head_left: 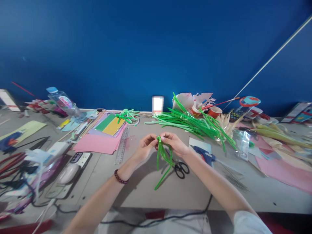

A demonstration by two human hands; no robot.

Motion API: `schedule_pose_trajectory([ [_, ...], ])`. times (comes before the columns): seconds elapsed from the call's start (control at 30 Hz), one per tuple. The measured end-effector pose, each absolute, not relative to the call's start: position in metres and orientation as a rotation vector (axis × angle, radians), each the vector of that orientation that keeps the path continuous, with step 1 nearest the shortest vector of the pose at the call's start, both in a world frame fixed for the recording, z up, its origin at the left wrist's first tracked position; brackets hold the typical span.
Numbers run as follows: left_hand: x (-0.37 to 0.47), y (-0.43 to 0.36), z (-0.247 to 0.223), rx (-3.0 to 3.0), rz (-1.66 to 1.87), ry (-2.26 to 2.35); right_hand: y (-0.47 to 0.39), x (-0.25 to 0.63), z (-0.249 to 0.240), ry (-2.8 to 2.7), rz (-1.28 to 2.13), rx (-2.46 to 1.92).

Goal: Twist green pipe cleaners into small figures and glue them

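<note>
Between both hands, above the grey table, is a bunch of bright green pipe cleaners point(159, 153), joined in a small knot at the top with several strands hanging down. My left hand point(148, 144) pinches the knot from the left, fingers curled. From the right, my right hand point(174, 143) pinches the same knot with thumb and forefinger. One loose strand slants down toward the table. Black-handled scissors point(181, 169) lie just beneath my right hand, their blades partly hidden by the green strands.
A heap of green pipe cleaners point(187, 122) lies behind my hands. To the right rests a blue glue gun point(204, 155). Leftward are a clear ruler point(122, 146), pink paper point(97, 143), a phone point(81, 159) and a tipped plastic bottle point(63, 101). A cable point(151, 223) runs below the table edge.
</note>
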State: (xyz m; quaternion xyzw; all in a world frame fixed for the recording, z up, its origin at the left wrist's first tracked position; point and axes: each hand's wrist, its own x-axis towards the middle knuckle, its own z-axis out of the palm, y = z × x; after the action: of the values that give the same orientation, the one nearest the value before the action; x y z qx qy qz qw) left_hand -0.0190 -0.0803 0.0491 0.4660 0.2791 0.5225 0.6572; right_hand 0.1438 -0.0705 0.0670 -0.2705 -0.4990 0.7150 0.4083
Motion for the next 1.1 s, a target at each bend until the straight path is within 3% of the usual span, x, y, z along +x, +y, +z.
schedule_pose_trajectory([
  [0.73, -0.017, -0.081, 0.056, 0.975, 1.239, 0.783, -0.069, 0.141, 0.068, -1.035, 1.917, -0.746],
  [1.1, -0.017, -0.081, 0.055, 1.063, 1.354, 0.875, -0.067, 0.137, 0.067, -1.142, 1.565, -0.966],
])
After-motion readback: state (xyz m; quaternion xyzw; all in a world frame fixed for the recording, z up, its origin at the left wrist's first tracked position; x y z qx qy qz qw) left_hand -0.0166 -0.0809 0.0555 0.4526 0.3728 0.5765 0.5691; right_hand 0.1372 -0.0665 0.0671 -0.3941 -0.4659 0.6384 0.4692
